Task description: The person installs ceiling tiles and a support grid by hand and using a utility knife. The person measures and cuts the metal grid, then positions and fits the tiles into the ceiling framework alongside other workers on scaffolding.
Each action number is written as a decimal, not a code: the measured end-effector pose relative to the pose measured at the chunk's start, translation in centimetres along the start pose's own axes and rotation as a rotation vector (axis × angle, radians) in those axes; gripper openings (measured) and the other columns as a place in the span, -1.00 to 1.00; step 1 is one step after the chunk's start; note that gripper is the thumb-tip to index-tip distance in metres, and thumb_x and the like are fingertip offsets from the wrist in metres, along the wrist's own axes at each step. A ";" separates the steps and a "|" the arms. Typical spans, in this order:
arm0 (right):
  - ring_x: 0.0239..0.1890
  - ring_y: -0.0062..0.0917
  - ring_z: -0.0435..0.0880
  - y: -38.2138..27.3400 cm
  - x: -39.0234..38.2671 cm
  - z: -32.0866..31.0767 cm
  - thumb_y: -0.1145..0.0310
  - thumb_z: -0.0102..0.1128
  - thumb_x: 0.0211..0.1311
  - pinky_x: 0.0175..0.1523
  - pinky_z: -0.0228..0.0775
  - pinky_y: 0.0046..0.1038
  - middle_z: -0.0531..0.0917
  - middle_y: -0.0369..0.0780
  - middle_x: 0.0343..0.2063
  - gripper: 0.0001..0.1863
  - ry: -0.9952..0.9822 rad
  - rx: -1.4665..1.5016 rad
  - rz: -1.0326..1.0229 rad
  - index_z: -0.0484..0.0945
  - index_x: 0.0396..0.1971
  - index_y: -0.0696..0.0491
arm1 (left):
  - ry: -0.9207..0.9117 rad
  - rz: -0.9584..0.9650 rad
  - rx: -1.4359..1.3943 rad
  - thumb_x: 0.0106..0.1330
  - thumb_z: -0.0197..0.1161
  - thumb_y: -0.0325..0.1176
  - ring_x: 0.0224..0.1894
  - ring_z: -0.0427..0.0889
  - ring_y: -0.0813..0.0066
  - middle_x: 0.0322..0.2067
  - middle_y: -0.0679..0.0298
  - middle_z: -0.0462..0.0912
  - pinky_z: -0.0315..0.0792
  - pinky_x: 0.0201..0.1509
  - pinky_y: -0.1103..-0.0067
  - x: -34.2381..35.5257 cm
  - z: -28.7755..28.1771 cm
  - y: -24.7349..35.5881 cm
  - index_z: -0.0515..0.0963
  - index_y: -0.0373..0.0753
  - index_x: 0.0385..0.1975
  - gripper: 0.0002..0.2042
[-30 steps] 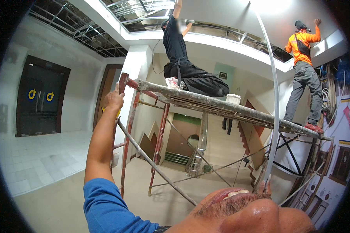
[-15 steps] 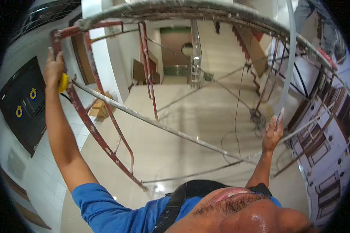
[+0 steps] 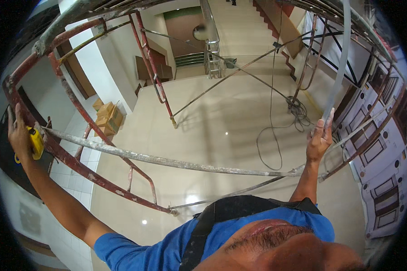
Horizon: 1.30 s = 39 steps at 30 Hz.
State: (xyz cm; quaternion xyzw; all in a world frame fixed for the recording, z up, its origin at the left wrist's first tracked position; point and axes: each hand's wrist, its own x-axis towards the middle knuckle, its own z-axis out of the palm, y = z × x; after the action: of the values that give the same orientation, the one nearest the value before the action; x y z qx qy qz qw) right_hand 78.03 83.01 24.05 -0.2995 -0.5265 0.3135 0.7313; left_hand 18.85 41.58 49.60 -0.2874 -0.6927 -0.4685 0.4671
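Right hand [image 3: 319, 142] closed round long grey strip [image 3: 340, 74], which slants up on floor's right side; left hand [image 3: 19, 137] against red scaffold post [image 3: 72, 161], yellow tape measure [image 3: 36, 142] at its palm, grip unclear. Cardboard boxes [image 3: 107, 119] at floor's [image 3: 203, 122] left edge, dark bucket [image 3: 231, 63] near far edge, contents unreadable. Floor opens beyond pale brace [image 3: 144, 156], cable coil [image 3: 298, 110] toward right edge.

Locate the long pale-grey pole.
The long pale-grey pole is on the right side of the head view, held in the right hand, right of the coiled cable, rising to the top edge.
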 end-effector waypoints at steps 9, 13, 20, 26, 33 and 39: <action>-0.53 -0.82 0.22 4.9 2.3 0.4 0.30 -0.03 0.49 -0.46 0.08 -0.69 0.33 -0.49 -0.50 -0.42 -0.111 -0.020 -0.042 0.14 0.43 0.11 | -0.474 -0.130 -0.876 0.46 -0.01 -0.02 -0.58 0.53 0.50 -0.57 0.27 0.52 0.47 -0.48 0.59 -23.9 3.4 12.6 0.45 -0.27 -0.30 -0.62; -0.38 -0.70 0.36 6.5 3.3 0.4 0.29 -0.04 0.49 -0.29 0.26 -0.61 0.47 -0.33 -0.23 -0.43 -0.118 -0.137 -0.245 0.17 0.40 0.19 | -1.243 -0.372 -0.964 0.43 0.16 -0.05 -0.48 0.58 0.50 -0.50 0.30 0.59 0.49 -0.37 0.53 -36.7 12.1 20.8 0.60 -0.35 -0.20 -0.60; -0.04 -0.45 0.48 5.1 4.2 0.1 0.26 -0.03 0.45 0.10 0.32 -0.48 0.48 -0.02 0.18 -0.38 -0.278 -0.122 -0.022 0.14 0.40 0.24 | -1.301 -1.219 -1.361 0.46 -0.06 0.18 -0.44 0.58 0.44 -0.54 0.30 0.49 0.50 -0.36 0.53 -42.3 14.3 26.2 0.20 -0.39 0.34 -0.27; 0.02 -0.44 0.49 5.4 4.8 0.2 0.25 -0.05 0.45 0.15 0.31 -0.46 0.48 -0.01 0.19 -0.37 -0.240 -0.048 -0.212 0.12 0.41 0.22 | -1.430 -1.021 -1.423 0.46 -0.09 0.20 -0.50 0.56 0.49 -0.55 0.32 0.51 0.48 -0.37 0.57 -41.0 13.6 27.8 0.25 -0.38 0.32 -0.28; 0.24 -0.37 0.41 5.9 4.6 -0.2 0.27 -0.06 0.46 0.30 0.17 -0.44 0.41 0.00 0.27 -0.38 -0.211 -0.007 -0.315 0.11 0.42 0.22 | -1.130 -0.109 -1.033 0.47 0.13 -0.06 -0.45 0.50 0.66 -0.48 0.40 0.60 0.49 -0.12 0.59 -30.3 10.6 33.3 0.58 -0.27 0.10 -0.58; 0.27 -0.37 0.38 4.6 4.2 -0.7 0.28 -0.06 0.48 0.32 0.15 -0.44 0.39 0.01 0.29 -0.39 -0.213 -0.003 -0.281 0.11 0.42 0.21 | -0.424 0.525 -0.776 0.28 0.37 -0.17 -0.38 0.55 0.59 -0.39 0.26 0.66 0.43 -0.30 0.61 -20.0 8.9 39.5 0.60 -0.33 0.03 -0.58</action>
State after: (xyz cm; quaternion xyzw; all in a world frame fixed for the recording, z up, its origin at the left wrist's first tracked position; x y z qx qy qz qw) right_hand 79.13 89.07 22.74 -0.1891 -0.6381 0.2373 0.7076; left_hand 56.46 66.11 45.16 -0.6925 -0.4516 -0.4894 0.2774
